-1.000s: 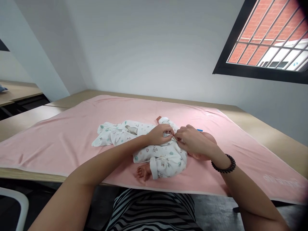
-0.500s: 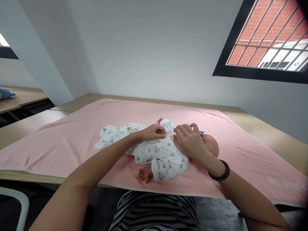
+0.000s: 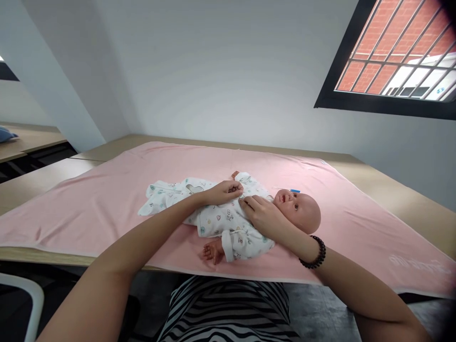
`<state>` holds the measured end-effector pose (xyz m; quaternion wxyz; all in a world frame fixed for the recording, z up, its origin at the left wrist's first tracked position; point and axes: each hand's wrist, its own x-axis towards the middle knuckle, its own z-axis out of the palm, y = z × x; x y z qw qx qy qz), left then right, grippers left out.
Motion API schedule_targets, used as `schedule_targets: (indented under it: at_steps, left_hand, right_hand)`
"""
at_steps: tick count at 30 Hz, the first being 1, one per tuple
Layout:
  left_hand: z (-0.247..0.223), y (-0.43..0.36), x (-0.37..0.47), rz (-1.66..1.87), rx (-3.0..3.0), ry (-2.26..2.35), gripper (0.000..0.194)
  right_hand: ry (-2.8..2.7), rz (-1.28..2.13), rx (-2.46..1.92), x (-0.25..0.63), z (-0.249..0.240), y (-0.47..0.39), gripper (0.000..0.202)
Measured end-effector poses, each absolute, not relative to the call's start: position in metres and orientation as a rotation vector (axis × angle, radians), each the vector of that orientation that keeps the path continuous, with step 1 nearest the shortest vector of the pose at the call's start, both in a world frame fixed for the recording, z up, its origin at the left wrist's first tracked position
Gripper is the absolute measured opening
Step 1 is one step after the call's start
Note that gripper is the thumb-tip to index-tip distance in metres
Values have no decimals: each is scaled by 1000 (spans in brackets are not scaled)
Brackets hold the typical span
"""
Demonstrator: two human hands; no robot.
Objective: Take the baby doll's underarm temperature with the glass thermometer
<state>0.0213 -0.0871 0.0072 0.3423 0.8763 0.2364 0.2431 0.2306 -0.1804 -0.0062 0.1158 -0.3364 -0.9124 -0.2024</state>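
Shifted toward nine o'clock, our right hand (image 3: 261,216) now uncovers the doll's head (image 3: 304,213); whether it or our left hand (image 3: 225,193) grips clothing (image 3: 221,221), we cannot tell.

Room runs over the pink cloth (image 3: 89,209) left of the doll (image 3: 219,218), whose head (image 3: 303,210) blocks the low way rightward.

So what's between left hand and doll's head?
The right hand, over the upper outfit, sits between left hand and doll's head. Shows in the head-camera view.

Pale, illegible lettering (image 3: 420,264) on the right-hand part of the pink cloth (image 3: 359,237)
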Motion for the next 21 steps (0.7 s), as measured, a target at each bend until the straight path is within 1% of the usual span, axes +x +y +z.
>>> schedule_targets:
  at_steps: [2,3,5,7,12,21]
  left_hand:
    - [8,-85,20,583,2251,632,37]
    - [9,-83,19,555,2238,640,38]
    - [9,-80,18,517,2224,644,37]
    - [8,-78,17,509,2222,632,36]
    - [5,-78,18,553,2209,625,36]
    - [3,-78,17,565,2231,547,37]
  right_hand:
    - [-2653,-575,-1006,229,-8,-182,26]
    - [-2643,-575,-1015,229,-9,-183,26]
    - [-2635,-582,-1026,228,-12,-183,31]
    - [-2629,-589,-1031,228,-13,-182,30]
    - [-2622,-587,-1023,227,-15,-181,45]
    - [-2641,-578,-1010,227,-19,-181,50]
